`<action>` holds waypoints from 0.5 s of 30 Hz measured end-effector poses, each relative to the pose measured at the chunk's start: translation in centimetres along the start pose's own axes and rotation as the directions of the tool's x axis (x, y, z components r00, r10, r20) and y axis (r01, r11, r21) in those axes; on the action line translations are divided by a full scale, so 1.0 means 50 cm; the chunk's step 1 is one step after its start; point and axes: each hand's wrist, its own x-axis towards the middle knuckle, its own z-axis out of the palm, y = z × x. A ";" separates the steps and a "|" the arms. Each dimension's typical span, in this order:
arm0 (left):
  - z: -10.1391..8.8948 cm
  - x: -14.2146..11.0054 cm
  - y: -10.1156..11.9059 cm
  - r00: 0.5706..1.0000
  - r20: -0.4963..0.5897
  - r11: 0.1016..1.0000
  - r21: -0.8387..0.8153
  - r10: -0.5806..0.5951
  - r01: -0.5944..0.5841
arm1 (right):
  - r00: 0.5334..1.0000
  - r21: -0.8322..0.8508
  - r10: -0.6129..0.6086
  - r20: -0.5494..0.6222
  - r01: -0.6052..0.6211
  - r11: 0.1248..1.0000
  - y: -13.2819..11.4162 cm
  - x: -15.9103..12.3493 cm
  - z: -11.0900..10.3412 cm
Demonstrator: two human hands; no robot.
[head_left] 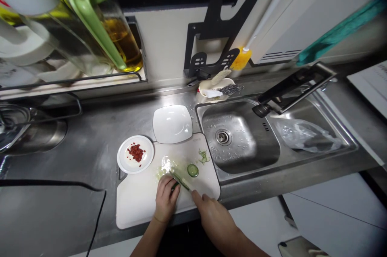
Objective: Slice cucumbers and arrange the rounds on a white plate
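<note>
Beneath the curled fingers of my left hand [166, 195], a cucumber piece [174, 185] lies pinned beside the knife [181, 181] that my right hand [213, 213] grips; I should tuck those fingertips clear of the blade and slice evenly.

A cutting board [139, 204] is lying on the bench [90, 140], left of the sink [254, 152].
A plate [123, 157] with food pieces [136, 153] is resting on its far left corner; a second plate [172, 124] is sitting at its far edge. On the board, the cucumber slice [192, 170] is lying between the knife [182, 182], at left, and the peels [204, 157], farther right and behind.
</note>
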 end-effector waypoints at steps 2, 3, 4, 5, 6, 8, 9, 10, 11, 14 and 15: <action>0.000 0.000 0.000 1.000 -0.001 1.000 0.000 -0.002 0.002 | 1.000 -0.001 -0.002 -0.002 0.002 1.000 0.000 0.005 0.001; -0.001 0.000 0.000 1.000 -0.002 1.000 0.000 -0.004 0.004 | 1.000 -0.001 -0.005 -0.003 0.005 1.000 0.000 0.007 0.002; -0.001 0.000 0.000 1.000 -0.003 1.000 -0.001 -0.006 0.006 | 1.000 0.000 -0.009 -0.002 0.009 1.000 0.001 0.009 0.002; -0.001 0.000 0.000 1.000 -0.004 1.000 -0.003 -0.007 0.007 | 1.000 0.000 -0.013 -0.001 0.013 1.000 0.001 0.011 0.002; -0.001 0.000 0.000 1.000 -0.004 1.000 -0.005 -0.008 0.008 | 1.000 0.002 -0.017 0.002 0.017 1.000 0.001 0.014 0.002; 0.000 -0.001 -0.001 1.000 -0.002 1.000 -0.009 -0.012 0.012 | 1.000 0.007 -0.021 0.008 0.021 1.000 0.000 0.018 0.000; 0.001 -0.001 -0.001 1.000 0.001 1.000 -0.010 -0.015 0.015 | 1.000 0.010 -0.020 0.010 0.020 1.000 -0.001 0.020 -0.001; 0.001 -0.002 -0.002 1.000 0.006 1.000 -0.011 -0.018 0.018 | 1.000 0.013 -0.020 0.012 0.020 1.000 -0.002 0.023 -0.003; 0.002 -0.003 -0.002 1.000 0.010 1.000 -0.013 -0.021 0.022 | 1.000 0.013 -0.018 0.015 0.018 1.000 -0.003 0.025 -0.003; 0.003 -0.006 -0.005 0.999 0.019 0.999 -0.019 -0.031 0.031 | 1.000 0.001 -0.016 0.022 0.016 1.000 -0.004 0.033 -0.003; 0.003 -0.007 -0.005 0.999 0.021 0.999 -0.021 -0.033 0.033 | 1.000 -0.003 -0.019 0.023 0.019 1.000 -0.004 0.036 -0.001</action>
